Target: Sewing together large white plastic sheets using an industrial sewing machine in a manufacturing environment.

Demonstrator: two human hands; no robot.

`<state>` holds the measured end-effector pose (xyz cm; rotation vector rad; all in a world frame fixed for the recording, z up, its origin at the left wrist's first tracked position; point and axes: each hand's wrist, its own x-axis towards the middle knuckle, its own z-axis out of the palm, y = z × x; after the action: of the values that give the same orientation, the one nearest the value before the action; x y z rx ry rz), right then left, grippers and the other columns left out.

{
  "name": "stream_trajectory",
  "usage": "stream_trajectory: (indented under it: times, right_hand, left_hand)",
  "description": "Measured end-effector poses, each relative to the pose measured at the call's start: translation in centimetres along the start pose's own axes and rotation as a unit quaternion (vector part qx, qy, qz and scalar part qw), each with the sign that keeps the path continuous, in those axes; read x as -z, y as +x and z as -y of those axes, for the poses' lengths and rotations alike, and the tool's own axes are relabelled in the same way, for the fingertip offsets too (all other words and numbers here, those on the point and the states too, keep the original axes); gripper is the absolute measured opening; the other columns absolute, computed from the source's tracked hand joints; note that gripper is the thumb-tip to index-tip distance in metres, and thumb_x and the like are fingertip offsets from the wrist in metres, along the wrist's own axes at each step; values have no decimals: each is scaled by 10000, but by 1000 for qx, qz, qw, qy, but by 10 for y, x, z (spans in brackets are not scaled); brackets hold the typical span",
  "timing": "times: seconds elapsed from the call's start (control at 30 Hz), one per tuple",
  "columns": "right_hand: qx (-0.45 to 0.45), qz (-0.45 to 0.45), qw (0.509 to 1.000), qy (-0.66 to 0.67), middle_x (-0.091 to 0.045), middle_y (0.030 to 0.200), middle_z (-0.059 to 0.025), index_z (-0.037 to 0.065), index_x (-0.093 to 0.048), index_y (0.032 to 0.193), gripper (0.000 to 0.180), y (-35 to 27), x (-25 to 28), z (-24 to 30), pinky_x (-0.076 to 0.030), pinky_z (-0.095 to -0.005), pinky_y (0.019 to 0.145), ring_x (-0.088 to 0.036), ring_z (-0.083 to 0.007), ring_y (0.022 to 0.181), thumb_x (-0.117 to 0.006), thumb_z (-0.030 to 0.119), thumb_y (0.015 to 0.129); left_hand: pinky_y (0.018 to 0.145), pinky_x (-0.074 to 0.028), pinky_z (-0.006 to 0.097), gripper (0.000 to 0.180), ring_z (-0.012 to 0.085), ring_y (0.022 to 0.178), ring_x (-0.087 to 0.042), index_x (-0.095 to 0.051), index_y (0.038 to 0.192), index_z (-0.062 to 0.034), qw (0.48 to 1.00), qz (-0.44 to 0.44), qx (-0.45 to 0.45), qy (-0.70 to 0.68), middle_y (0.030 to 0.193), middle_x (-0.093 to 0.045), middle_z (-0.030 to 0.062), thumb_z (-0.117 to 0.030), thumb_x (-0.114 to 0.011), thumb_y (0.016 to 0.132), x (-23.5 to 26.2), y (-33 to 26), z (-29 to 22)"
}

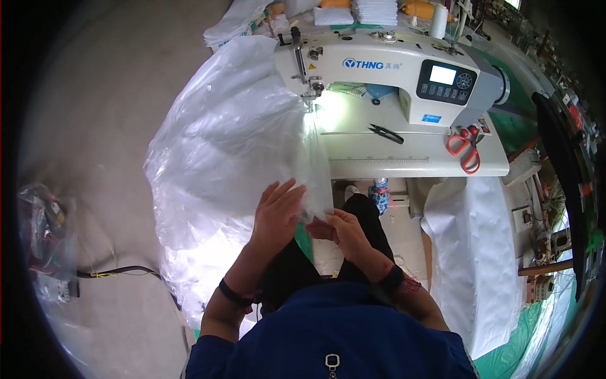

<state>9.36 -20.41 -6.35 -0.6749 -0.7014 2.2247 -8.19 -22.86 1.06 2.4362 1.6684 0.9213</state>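
Note:
A large sheet of clear plastic film drapes from the sewing machine's needle area down over my lap and to the floor at the left. My left hand lies flat on the film near its lower edge, fingers spread. My right hand pinches the film's edge just beside the left hand. The white industrial sewing machine stands on its white table ahead of me.
Black thread snips and red-handled scissors lie on the table. A white sheet hangs at the right of the table. A thread cone and folded white stacks sit behind the machine. A black cable runs across the floor at left.

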Motion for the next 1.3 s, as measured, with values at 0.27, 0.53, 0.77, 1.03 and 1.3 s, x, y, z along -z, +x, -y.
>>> stream_trajectory:
  times: [0.27, 0.53, 0.77, 1.03, 1.3]
  right_hand:
    - [36, -17, 999, -23, -621, 1025, -183, -73, -505, 1150, 312, -3, 1, 2, -505, -352, 864, -641, -263, 941, -385, 105, 922]
    - [27, 4, 999, -28, -604, 1058, -165, -68, -498, 1160, 323, -4, -1, 6, -504, -342, 856, -634, -253, 960, -409, 150, 939]
    - [58, -13, 992, -114, -610, 1036, -123, -58, -513, 1128, 314, 0, -6, 10, -517, -326, 829, -637, -213, 917, -476, 186, 933]
    - [33, -5, 998, -52, -613, 1014, -130, -56, -528, 1100, 312, 4, -2, 5, -528, -334, 810, -637, -215, 896, -485, 202, 929]
    - [-30, -48, 989, -136, -620, 1001, -125, -45, -511, 1119, 362, 6, -17, 16, -543, -341, 768, -653, -228, 826, -467, 270, 945]
  left_hand:
    - [790, -496, 379, 313, 332, 943, -610, -587, 1076, -21, 980, 131, 73, -128, 1008, -635, 160, -18, -508, 774, -3, 18, 2]
    - [733, -483, 402, 452, 330, 887, -593, -527, 1202, -72, 984, 132, 123, 7, 1015, -603, 157, -79, -530, 750, -18, 11, 21]
    - [880, -416, 395, 497, 258, 1042, -536, -521, 1213, -23, 988, 118, -17, 95, 1139, -575, 108, -120, -549, 726, -23, 20, 6]
    - [1020, -261, 514, 444, 320, 1218, -404, -577, 1165, -69, 978, 72, -115, 158, 1305, -480, 106, -172, -567, 733, -14, 13, -2]
    - [1020, -253, 552, 355, 318, 1191, -447, -607, 1068, -59, 974, 98, -101, 178, 1233, -532, 103, -141, -595, 722, -28, 1, 0]
